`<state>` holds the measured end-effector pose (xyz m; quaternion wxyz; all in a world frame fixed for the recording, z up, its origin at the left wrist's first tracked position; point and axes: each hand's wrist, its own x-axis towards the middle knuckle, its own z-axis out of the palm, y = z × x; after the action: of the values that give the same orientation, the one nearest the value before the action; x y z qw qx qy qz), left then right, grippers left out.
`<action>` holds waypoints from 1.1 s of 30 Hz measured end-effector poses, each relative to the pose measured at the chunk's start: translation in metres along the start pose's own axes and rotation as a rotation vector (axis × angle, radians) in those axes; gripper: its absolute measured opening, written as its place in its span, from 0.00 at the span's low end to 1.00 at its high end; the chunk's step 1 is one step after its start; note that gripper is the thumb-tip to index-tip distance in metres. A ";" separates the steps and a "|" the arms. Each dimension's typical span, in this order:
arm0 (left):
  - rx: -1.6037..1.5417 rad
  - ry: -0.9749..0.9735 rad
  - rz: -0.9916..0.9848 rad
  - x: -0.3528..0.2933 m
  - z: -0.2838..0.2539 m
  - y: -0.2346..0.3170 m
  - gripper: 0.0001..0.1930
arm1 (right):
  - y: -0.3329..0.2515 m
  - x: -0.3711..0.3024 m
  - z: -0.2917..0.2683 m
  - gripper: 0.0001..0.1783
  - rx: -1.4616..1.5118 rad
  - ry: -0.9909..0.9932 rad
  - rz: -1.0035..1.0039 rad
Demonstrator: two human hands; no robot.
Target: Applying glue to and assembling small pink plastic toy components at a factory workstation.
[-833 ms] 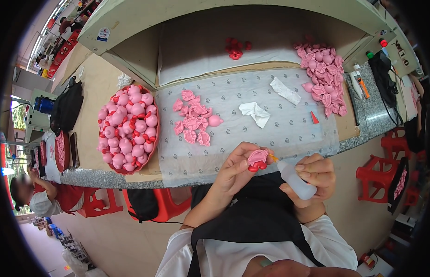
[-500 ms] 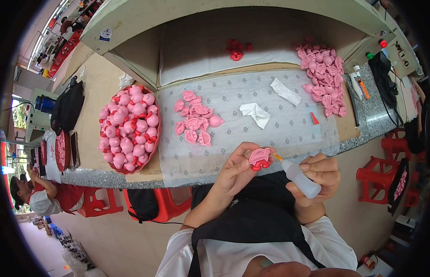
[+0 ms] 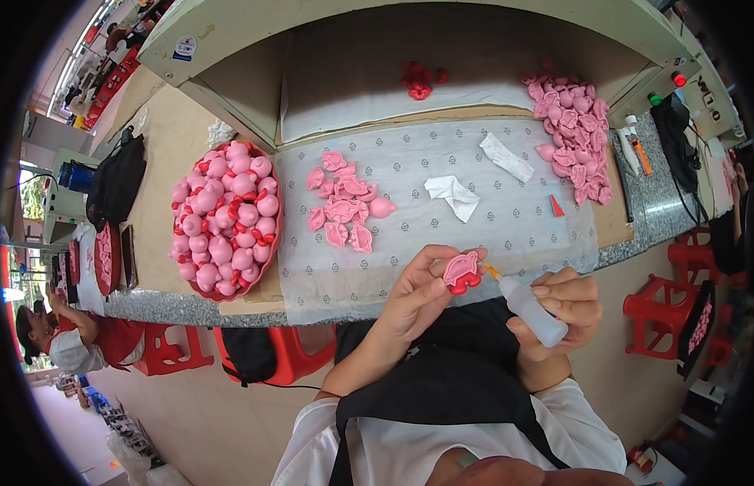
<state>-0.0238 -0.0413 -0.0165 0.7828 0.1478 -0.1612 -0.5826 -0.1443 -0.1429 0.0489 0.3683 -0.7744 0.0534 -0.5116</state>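
Between the thumb and fingers of my left hand (image 3: pixel 417 293) is a small pink plastic half-shell (image 3: pixel 459 267) with a red piece (image 3: pixel 466 283) at its lower edge. Its hollow side shows. My right hand (image 3: pixel 565 308) grips a translucent white squeeze bottle (image 3: pixel 529 308), tilted so that its orange nozzle tip (image 3: pixel 492 270) points at the shell's right edge. Whether the tip touches the shell I cannot tell. Both hands are raised just before the table's front edge. Beyond them a loose group of pink half-shells (image 3: pixel 343 211) lies on the printed white sheet (image 3: pixel 425 243).
On the left stands a red basket (image 3: pixel 273 255) heaped with pink-and-red pieces. A pile of pink parts (image 3: pixel 573 134) lies at the right, red parts (image 3: pixel 421 79) under the cabinet. Crumpled white tissue (image 3: pixel 451 198) and a small red piece (image 3: pixel 557 207) rest on the sheet. Another person (image 3: pixel 77 336) sits far left.
The pink shell has tilted slightly in my left hand and shifted a little to the right and up. The bottle has moved slightly right with my right hand. The view has shifted slightly.
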 end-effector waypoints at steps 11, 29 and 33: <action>0.068 0.025 0.034 0.002 0.000 -0.001 0.19 | 0.000 -0.001 0.006 0.23 0.019 -0.039 -0.009; 0.036 0.021 0.042 0.004 0.000 -0.002 0.19 | 0.000 -0.001 0.003 0.23 0.024 -0.079 -0.010; 0.034 0.019 0.028 0.004 0.001 -0.002 0.18 | 0.000 0.000 0.002 0.24 0.033 -0.061 -0.006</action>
<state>-0.0246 -0.0459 -0.0161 0.7899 0.1641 -0.1658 -0.5672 -0.1428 -0.1422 0.0484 0.3811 -0.7835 0.0313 -0.4898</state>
